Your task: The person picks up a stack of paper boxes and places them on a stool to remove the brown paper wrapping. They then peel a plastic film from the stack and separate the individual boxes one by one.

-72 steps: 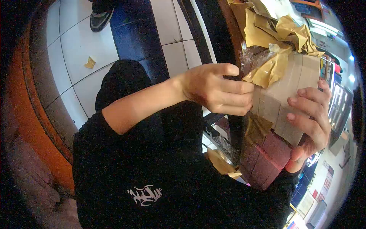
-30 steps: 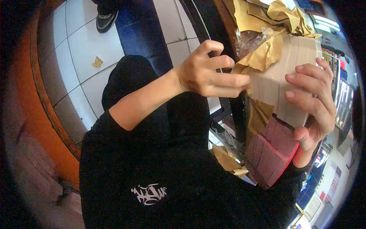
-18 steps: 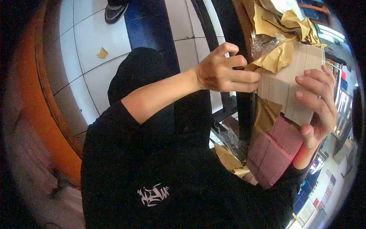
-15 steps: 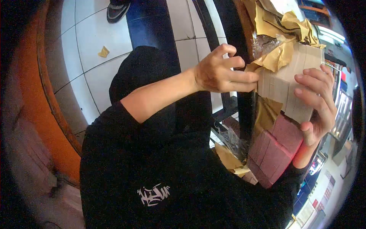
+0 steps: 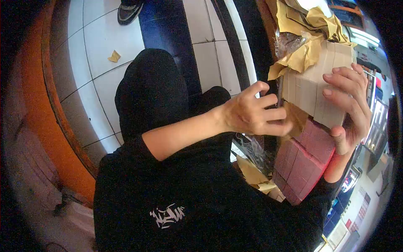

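My right hand (image 5: 350, 105) wraps round a cream-coloured stack of blocks (image 5: 312, 90) with straight seams, its fingers over the far side and its thumb low, near the pink blocks. Just below that stack lie pink blocks (image 5: 300, 166) with a rough surface and cut lines. My left hand (image 5: 256, 111) is closed, its fingers bent and its lower fingertips pressed together at a brown paper flap (image 5: 299, 119) between the two stacks. What is inside that pinch is hidden by the fingers.
Crumpled brown paper (image 5: 304, 56) and clear plastic wrap (image 5: 289, 44) lie beyond the cream stack. More brown paper (image 5: 252, 172) and plastic are nearer my body. A paper scrap (image 5: 114, 56) lies on the tiled floor (image 5: 111, 84). A shoe (image 5: 128, 13) shows at the top.
My left hand has moved down from the cream stack's near corner to the brown flap beside the pink blocks. My right hand has stayed nearly in place.
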Demonstrator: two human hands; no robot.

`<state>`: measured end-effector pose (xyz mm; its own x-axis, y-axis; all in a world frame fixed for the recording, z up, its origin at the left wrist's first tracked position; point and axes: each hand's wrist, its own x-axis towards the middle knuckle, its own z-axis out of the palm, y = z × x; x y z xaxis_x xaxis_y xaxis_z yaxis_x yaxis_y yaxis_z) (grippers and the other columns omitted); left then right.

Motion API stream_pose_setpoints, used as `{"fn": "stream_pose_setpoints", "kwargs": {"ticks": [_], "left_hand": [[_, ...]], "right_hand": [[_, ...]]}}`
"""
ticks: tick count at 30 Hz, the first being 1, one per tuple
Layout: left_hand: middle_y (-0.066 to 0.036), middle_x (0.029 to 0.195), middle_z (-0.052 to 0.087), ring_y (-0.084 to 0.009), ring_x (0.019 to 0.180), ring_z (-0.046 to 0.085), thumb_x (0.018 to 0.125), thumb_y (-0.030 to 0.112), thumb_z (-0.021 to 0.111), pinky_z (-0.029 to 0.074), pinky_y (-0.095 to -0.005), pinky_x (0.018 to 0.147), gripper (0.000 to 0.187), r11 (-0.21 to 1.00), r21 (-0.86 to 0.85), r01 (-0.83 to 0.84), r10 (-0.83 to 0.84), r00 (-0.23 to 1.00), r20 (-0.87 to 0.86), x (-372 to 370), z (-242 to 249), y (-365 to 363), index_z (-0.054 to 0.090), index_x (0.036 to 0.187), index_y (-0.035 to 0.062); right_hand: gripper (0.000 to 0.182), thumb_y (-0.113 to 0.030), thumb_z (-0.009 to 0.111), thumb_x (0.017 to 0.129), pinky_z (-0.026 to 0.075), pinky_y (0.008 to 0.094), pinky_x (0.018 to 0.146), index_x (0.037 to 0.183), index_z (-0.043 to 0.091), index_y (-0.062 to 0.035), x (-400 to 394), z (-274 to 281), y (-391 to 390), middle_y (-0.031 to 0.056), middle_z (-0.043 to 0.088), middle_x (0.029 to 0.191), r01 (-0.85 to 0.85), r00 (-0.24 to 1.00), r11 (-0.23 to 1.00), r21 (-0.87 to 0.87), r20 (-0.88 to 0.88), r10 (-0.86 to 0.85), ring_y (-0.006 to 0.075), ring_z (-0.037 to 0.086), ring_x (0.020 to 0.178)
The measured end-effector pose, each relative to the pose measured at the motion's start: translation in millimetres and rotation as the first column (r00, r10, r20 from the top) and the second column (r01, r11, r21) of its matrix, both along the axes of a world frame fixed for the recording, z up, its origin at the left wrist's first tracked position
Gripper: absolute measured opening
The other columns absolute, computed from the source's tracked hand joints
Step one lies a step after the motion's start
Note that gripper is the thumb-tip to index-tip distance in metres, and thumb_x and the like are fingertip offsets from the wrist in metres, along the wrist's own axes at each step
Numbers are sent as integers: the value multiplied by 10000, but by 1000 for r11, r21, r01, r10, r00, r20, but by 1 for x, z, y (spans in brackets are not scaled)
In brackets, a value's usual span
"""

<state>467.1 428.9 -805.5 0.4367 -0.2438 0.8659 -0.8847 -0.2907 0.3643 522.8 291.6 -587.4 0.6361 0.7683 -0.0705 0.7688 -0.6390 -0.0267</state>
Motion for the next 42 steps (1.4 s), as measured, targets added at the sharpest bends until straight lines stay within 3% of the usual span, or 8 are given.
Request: {"fn": "stream_pose_setpoints", "kwargs": {"ticks": [2,6,9,14,17,25,32,42], "left_hand": [[118,977,546,-83,721,459,760,238,636,393,-310,752,306,999,52,0,-3,999,48,1,-4,2,619,1021,398],[127,1169,507,-83,849,444,801,248,632,371,-308,776,277,976,-206,-65,77,996,47,5,14,-10,622,1039,389],[150,1239,489,-92,950,421,802,287,634,343,-311,805,255,966,-95,-242,242,970,-6,5,17,-4,615,1032,396],[174,959,586,-65,974,467,762,358,629,307,-392,821,46,980,-63,-187,191,980,58,2,11,-2,604,778,323],[160,925,598,-71,886,521,765,326,619,310,-398,824,24,992,94,-84,76,993,91,3,4,12,605,779,311],[130,926,602,-79,811,495,760,261,664,350,-362,798,115,999,-1,-45,45,996,-77,5,-10,11,648,871,288],[172,1157,602,-94,856,470,774,323,729,364,-319,771,126,982,-15,-187,186,982,-42,-4,-16,4,655,873,297],[116,1274,526,-70,801,458,826,216,564,362,-318,799,444,975,135,-176,194,971,-142,-14,-16,6,599,1265,275]], "right_hand": [[620,-640,445,869,337,536,981,928,663,-63,0,0,-1,146,671,1026,-4,1000,1000,7,-2,4,352,588,1017],[623,-642,442,871,344,537,973,926,667,-64,0,-2,-2,146,673,1021,-11,1000,1000,22,3,11,354,593,1008],[628,-647,440,870,349,538,967,922,668,-63,1,-1,-2,147,674,1016,-8,1000,1000,19,12,8,353,596,1003],[637,-658,445,861,353,538,963,924,667,-64,1,-1,-1,148,676,1014,-8,1000,1000,11,9,8,350,597,1005],[632,-645,441,869,333,557,980,920,660,-54,1,0,-2,164,671,1009,-5,1000,1000,-4,4,5,361,592,1013],[639,-646,444,866,345,553,975,921,658,-47,2,1,-1,171,669,1011,6,1000,1000,-14,11,-6,364,594,1010],[650,-630,445,877,353,553,975,968,649,-19,2,2,-7,201,658,1028,-17,1000,1000,-16,6,17,389,588,1016],[603,-545,374,947,246,597,1072,1169,561,-16,5,16,-20,275,559,1219,-54,994,988,-147,-102,39,437,489,1201]]}}
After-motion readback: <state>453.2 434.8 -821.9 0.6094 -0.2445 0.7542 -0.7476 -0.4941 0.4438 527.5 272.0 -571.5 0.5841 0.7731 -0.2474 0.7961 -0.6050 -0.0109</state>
